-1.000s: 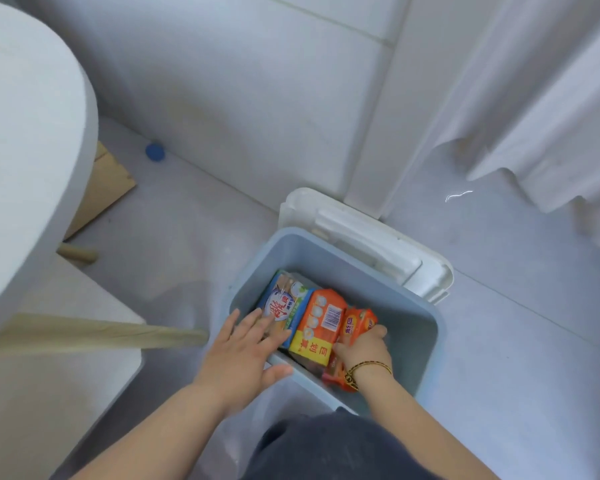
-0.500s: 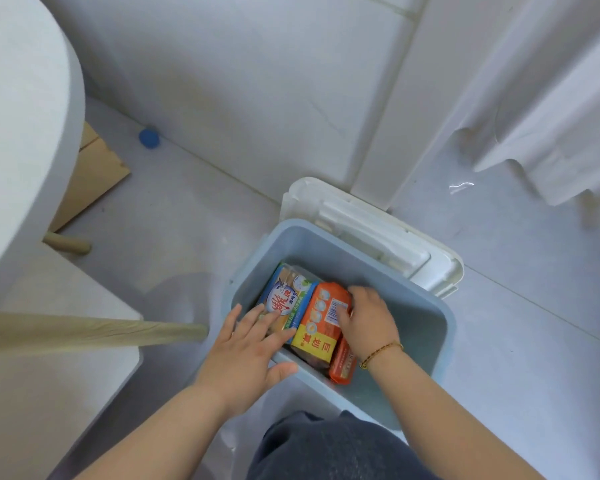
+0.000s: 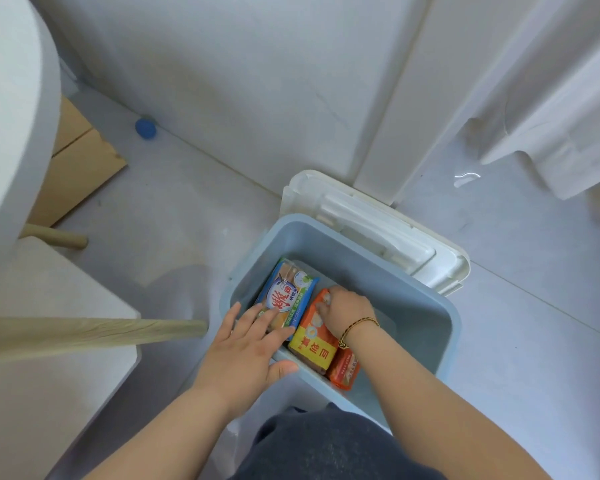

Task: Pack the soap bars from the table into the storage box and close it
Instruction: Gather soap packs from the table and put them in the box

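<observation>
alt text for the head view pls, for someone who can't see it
Two hands arrange wrapped soap bars in an open blue storage box on the floor: the left hand rests on a blue pack, the right hand on an orange pack. The white lid lies behind.

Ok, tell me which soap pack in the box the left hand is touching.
The blue soap pack, leftmost in the box. The left hand rests its fingers on it; the two orange packs lie to its right.
</observation>
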Action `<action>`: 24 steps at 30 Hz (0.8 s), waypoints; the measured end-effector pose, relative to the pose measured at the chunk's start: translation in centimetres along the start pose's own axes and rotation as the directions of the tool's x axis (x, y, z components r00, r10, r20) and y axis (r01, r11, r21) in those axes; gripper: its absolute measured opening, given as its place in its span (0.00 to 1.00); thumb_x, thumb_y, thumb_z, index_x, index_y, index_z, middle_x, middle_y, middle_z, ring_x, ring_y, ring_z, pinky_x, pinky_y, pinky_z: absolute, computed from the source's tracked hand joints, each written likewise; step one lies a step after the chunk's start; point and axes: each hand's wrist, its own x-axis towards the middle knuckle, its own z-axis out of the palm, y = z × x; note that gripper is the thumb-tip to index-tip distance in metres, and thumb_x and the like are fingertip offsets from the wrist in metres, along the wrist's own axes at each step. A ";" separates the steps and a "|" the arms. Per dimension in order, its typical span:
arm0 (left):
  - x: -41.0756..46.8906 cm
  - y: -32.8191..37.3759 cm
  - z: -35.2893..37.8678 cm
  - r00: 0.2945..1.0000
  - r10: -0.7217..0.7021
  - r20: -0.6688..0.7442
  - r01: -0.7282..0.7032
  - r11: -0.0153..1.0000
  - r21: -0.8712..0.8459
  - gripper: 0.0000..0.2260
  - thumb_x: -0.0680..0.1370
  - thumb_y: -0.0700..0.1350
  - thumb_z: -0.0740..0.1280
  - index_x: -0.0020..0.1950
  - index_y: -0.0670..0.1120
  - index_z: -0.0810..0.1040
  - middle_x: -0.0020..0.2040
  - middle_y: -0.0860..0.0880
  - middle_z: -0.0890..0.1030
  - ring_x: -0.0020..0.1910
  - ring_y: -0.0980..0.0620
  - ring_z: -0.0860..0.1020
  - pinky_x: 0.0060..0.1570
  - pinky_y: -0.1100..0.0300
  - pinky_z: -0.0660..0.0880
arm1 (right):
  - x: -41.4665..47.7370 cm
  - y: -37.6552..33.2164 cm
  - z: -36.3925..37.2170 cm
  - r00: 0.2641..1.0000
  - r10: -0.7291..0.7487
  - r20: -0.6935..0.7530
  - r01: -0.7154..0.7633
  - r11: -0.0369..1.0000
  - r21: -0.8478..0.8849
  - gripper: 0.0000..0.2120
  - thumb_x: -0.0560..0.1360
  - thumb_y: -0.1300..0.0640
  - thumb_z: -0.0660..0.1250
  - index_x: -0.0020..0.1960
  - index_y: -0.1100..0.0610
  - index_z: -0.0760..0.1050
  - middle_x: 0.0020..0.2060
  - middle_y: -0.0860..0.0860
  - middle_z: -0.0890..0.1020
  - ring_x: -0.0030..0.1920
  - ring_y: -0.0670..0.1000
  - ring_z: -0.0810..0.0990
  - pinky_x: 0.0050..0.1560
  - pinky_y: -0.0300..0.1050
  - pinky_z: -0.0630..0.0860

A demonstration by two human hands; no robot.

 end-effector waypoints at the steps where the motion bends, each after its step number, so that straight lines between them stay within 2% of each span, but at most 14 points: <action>1: -0.1 -0.1 0.0 1.000 0.017 0.004 -0.017 1.000 0.010 0.33 0.78 0.62 0.36 0.47 0.56 0.82 0.48 0.52 0.85 0.49 0.50 0.83 0.71 0.58 0.39 | 0.2 0.2 0.0 0.999 0.012 0.030 -0.013 0.999 0.032 0.19 0.80 0.50 0.52 0.65 0.61 0.66 0.61 0.58 0.77 0.60 0.58 0.76 0.58 0.48 0.73; 4: -0.1 0.0 0.1 1.000 0.030 -0.001 -0.030 0.999 0.029 0.33 0.78 0.62 0.36 0.48 0.57 0.82 0.48 0.52 0.85 0.49 0.50 0.83 0.71 0.58 0.39 | 0.9 0.7 -0.4 0.984 0.025 0.176 -0.054 0.986 0.159 0.21 0.80 0.51 0.51 0.68 0.60 0.63 0.65 0.58 0.75 0.63 0.57 0.75 0.61 0.47 0.72; 6: -0.2 0.1 -0.1 1.000 0.010 0.013 -0.010 1.000 0.024 0.33 0.78 0.62 0.36 0.47 0.57 0.82 0.47 0.52 0.85 0.49 0.50 0.83 0.71 0.58 0.39 | 0.9 0.7 -0.3 0.983 0.026 0.183 -0.072 0.967 0.245 0.21 0.80 0.51 0.51 0.69 0.60 0.63 0.65 0.58 0.74 0.64 0.58 0.74 0.63 0.48 0.72; 9: -0.1 0.3 0.0 1.000 0.026 0.012 -0.026 1.000 0.010 0.33 0.78 0.62 0.36 0.47 0.58 0.82 0.47 0.53 0.85 0.49 0.50 0.83 0.71 0.57 0.39 | -0.1 0.7 0.5 0.996 0.086 -0.028 -0.068 0.914 0.401 0.22 0.80 0.53 0.52 0.72 0.59 0.61 0.71 0.58 0.68 0.71 0.57 0.65 0.72 0.50 0.62; 11: 0.0 0.5 -0.1 1.000 0.013 0.005 -0.013 1.000 0.008 0.33 0.78 0.62 0.36 0.47 0.58 0.82 0.47 0.53 0.85 0.49 0.51 0.83 0.71 0.57 0.39 | -1.6 1.5 1.3 0.961 0.199 -0.191 -0.069 0.843 0.533 0.22 0.79 0.56 0.54 0.73 0.58 0.60 0.73 0.56 0.64 0.74 0.55 0.60 0.75 0.49 0.57; 13: 0.0 0.5 0.1 1.000 0.012 -0.021 -0.012 1.000 0.015 0.33 0.78 0.62 0.36 0.47 0.59 0.82 0.47 0.54 0.85 0.49 0.51 0.83 0.70 0.58 0.39 | -3.2 2.2 2.2 0.903 0.391 -0.180 -0.150 0.678 0.719 0.23 0.78 0.60 0.57 0.72 0.59 0.60 0.72 0.58 0.65 0.72 0.58 0.64 0.73 0.50 0.61; 14: 0.1 0.5 0.3 1.000 0.015 -0.026 -0.014 1.000 0.012 0.33 0.78 0.62 0.36 0.47 0.59 0.82 0.47 0.54 0.85 0.49 0.51 0.83 0.70 0.58 0.39 | -3.7 2.3 2.5 0.884 0.461 -0.072 -0.203 0.519 0.830 0.23 0.77 0.62 0.57 0.71 0.60 0.60 0.69 0.60 0.68 0.68 0.59 0.68 0.71 0.52 0.64; 16: -0.2 0.9 -0.7 1.000 -0.019 -0.013 0.019 1.000 -0.007 0.34 0.77 0.63 0.35 0.49 0.59 0.81 0.50 0.53 0.85 0.51 0.50 0.83 0.70 0.58 0.37 | -4.1 1.8 3.3 0.880 0.443 0.171 -0.296 0.231 0.927 0.21 0.77 0.66 0.57 0.69 0.61 0.61 0.61 0.61 0.74 0.60 0.61 0.74 0.63 0.53 0.70; 17: -0.2 0.7 -1.2 0.999 -0.043 0.025 0.043 0.999 -0.025 0.36 0.75 0.65 0.32 0.53 0.59 0.80 0.54 0.52 0.83 0.56 0.49 0.80 0.69 0.59 0.33 | -4.1 1.4 3.6 0.888 0.400 0.228 -0.326 0.198 0.924 0.20 0.78 0.67 0.55 0.69 0.61 0.60 0.58 0.60 0.75 0.59 0.60 0.75 0.60 0.52 0.71; 19: 0.0 0.1 -0.7 0.999 -0.048 0.000 0.048 0.999 -0.020 0.45 0.66 0.69 0.24 0.63 0.59 0.72 0.67 0.50 0.73 0.69 0.46 0.69 0.64 0.60 0.24 | -3.6 0.8 3.8 0.906 0.352 0.234 -0.333 0.254 0.908 0.21 0.78 0.68 0.53 0.71 0.60 0.57 0.62 0.60 0.74 0.62 0.60 0.74 0.59 0.50 0.71; 21: -0.3 0.2 -1.5 0.993 -0.058 0.102 0.061 0.998 -0.031 0.42 0.70 0.68 0.26 0.60 0.58 0.75 0.63 0.50 0.77 0.65 0.45 0.74 0.65 0.61 0.26 | -3.1 0.5 3.9 0.916 0.331 0.227 -0.328 0.288 0.900 0.22 0.78 0.68 0.53 0.72 0.60 0.55 0.64 0.60 0.73 0.64 0.59 0.72 0.61 0.49 0.70; 22: -0.1 0.5 -2.0 0.995 -0.067 0.076 0.069 0.997 -0.026 0.40 0.72 0.67 0.28 0.57 0.58 0.77 0.60 0.50 0.80 0.62 0.46 0.76 0.67 0.61 0.26 | -2.8 0.5 4.0 0.918 0.320 0.233 -0.331 0.300 0.894 0.22 0.78 0.67 0.54 0.72 0.60 0.55 0.65 0.60 0.73 0.65 0.58 0.72 0.63 0.50 0.70; 23: -0.1 0.5 -1.7 0.996 -0.063 0.070 0.066 0.997 -0.045 0.43 0.69 0.68 0.25 0.60 0.59 0.75 0.64 0.49 0.77 0.66 0.46 0.72 0.64 0.61 0.22 | -2.7 0.6 4.0 0.920 0.312 0.238 -0.336 0.313 0.888 0.22 0.78 0.66 0.55 0.71 0.60 0.55 0.65 0.60 0.73 0.65 0.58 0.72 0.64 0.50 0.70; 24: 0.0 0.3 -0.9 0.997 -0.031 0.073 0.036 0.997 -0.067 0.49 0.62 0.71 0.21 0.66 0.59 0.68 0.71 0.49 0.69 0.72 0.46 0.63 0.58 0.63 0.17 | -2.7 0.7 4.0 0.921 0.302 0.246 -0.342 0.322 0.883 0.22 0.78 0.65 0.55 0.71 0.60 0.56 0.65 0.59 0.73 0.64 0.58 0.73 0.65 0.52 0.70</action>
